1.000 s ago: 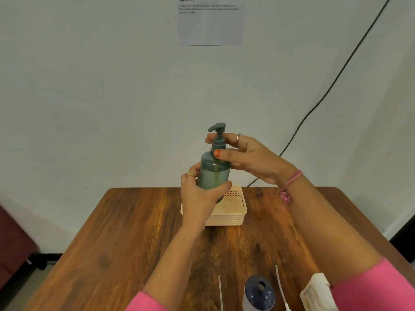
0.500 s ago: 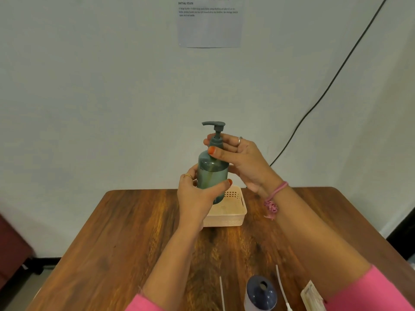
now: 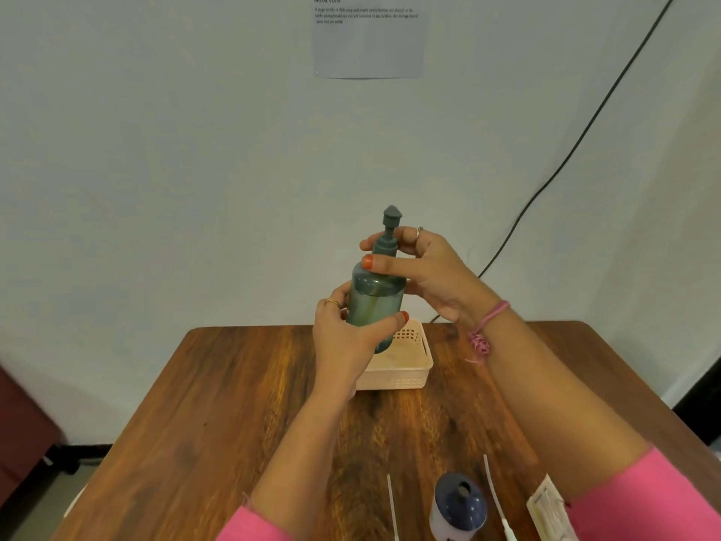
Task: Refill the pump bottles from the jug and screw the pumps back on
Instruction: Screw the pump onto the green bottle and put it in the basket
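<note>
I hold a translucent green pump bottle (image 3: 374, 302) upright above the table. My left hand (image 3: 347, 341) wraps its lower body. My right hand (image 3: 425, 271) pinches the collar of the dark green pump (image 3: 388, 238) sitting on the bottle's neck; the nozzle points toward me. At the near edge stands a second bottle (image 3: 458, 507), white with a dark blue shoulder and an open neck. Two white dip tubes (image 3: 492, 490) lie on either side of it. A cream-white container (image 3: 550, 511), likely the jug, shows partly under my right sleeve.
A cream plastic basket (image 3: 409, 369) sits on the wooden table (image 3: 234, 404) just behind the held bottle. A black cable (image 3: 565, 158) runs down the wall at right. A paper sheet (image 3: 368, 35) is taped high on the wall.
The pump head has rotated: its nozzle pointed left half a second ago and now faces me. My right hand has turned on the collar; the left hand keeps the bottle still.
</note>
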`<act>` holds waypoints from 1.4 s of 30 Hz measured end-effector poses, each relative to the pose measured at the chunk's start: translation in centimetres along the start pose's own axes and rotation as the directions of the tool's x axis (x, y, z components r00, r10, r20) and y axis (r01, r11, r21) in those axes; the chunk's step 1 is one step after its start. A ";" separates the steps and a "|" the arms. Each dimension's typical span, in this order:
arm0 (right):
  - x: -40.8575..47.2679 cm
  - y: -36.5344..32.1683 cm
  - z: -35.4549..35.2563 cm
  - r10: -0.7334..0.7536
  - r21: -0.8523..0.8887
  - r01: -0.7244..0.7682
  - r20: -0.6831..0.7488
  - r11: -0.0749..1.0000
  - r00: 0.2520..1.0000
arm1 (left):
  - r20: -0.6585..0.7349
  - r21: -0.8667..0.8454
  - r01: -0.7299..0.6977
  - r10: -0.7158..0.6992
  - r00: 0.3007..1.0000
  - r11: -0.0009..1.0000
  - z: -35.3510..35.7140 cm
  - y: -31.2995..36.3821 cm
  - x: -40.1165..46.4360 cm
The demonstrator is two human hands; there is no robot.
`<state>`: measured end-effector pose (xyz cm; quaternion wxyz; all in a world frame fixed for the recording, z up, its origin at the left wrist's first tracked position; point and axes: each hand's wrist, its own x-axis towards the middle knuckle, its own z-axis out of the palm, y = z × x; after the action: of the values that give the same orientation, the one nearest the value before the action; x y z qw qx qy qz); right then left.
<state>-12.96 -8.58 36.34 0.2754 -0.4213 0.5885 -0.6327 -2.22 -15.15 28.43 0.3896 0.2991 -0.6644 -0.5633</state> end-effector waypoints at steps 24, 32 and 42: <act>0.3 0.6 0.3 -0.008 -0.068 0.004 -0.063 0.998 0.998 | 0.003 -0.008 -0.013 0.013 1.000 1.000 -0.3 -0.3 0.5; 0.0 0.4 -0.6 0.040 -0.027 -0.038 0.093 0.999 0.995 | 0.013 -0.004 -0.013 0.013 1.000 1.000 -0.2 -0.6 0.6; 0.0 0.4 -1.0 0.083 -0.113 -0.067 0.142 0.991 0.986 | 0.022 0.013 -0.024 0.023 0.999 1.000 -0.1 -1.0 0.7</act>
<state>-13.89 -8.15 35.99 0.3185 -0.4583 0.6155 -0.5565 -2.56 -15.92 27.54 0.3867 0.2877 -0.6759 -0.5575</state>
